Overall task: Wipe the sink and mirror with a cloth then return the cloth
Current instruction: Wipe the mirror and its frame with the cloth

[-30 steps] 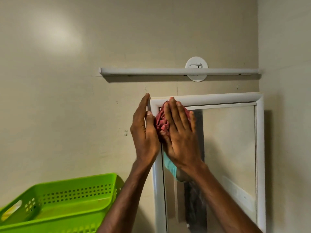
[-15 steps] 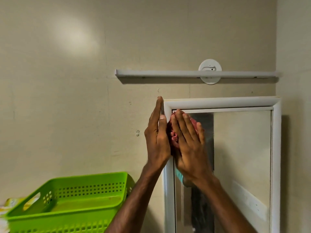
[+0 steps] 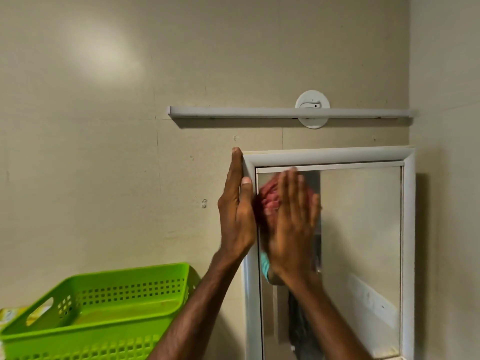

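A white-framed mirror [image 3: 363, 229] hangs on the beige wall at the right. My right hand [image 3: 293, 224], fingers straight and blurred by motion, presses a bunched pink-red cloth [image 3: 268, 198] flat against the glass near the mirror's top left corner. Most of the cloth is hidden under the palm. My left hand [image 3: 237, 211] rests upright with straight fingers against the outer left edge of the frame [image 3: 324, 155], thumb on the frame's face. The sink is out of view.
A bright green perforated plastic basket [image 3: 104, 307] stands at the lower left, close to my left forearm. A white light bar [image 3: 259, 111] on a round mount runs above the mirror. A side wall closes the right.
The view has shifted, so the mirror sits further right in frame. My right hand slid the cloth slightly down, then back up near the top edge. My left hand stays on the frame.
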`<action>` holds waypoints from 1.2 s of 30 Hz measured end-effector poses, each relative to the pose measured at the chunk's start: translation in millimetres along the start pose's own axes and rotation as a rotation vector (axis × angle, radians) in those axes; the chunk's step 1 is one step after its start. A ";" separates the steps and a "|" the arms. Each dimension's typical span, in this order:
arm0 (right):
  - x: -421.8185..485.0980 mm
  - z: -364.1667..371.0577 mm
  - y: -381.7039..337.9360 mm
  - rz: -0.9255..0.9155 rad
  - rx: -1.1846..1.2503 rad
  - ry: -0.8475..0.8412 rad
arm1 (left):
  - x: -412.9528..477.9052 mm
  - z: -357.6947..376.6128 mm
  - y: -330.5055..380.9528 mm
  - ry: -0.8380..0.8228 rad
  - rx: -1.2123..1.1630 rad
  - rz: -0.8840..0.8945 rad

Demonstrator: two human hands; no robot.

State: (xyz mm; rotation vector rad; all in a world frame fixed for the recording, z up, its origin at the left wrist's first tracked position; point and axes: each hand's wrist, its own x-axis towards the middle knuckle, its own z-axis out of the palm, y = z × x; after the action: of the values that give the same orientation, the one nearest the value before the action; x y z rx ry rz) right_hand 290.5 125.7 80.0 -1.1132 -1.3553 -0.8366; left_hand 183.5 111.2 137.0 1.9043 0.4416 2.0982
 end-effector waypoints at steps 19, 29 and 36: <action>23.2 -55.4 183.5 0.249 -0.108 0.154 | -9.1 27.9 -17.3 0.157 0.268 0.211; -0.9 -16.1 34.1 -0.101 -0.053 -0.078 | -10.1 33.6 -18.1 0.159 0.565 0.302; 11.4 -35.2 78.3 -0.235 -0.043 -0.083 | -10.0 32.5 -21.2 0.129 0.681 0.339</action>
State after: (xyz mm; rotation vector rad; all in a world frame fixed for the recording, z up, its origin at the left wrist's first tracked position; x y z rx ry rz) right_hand 376.5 117.6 85.4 -1.0441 -1.5649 -1.0027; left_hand 216.7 128.0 122.3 2.3348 1.0368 2.5198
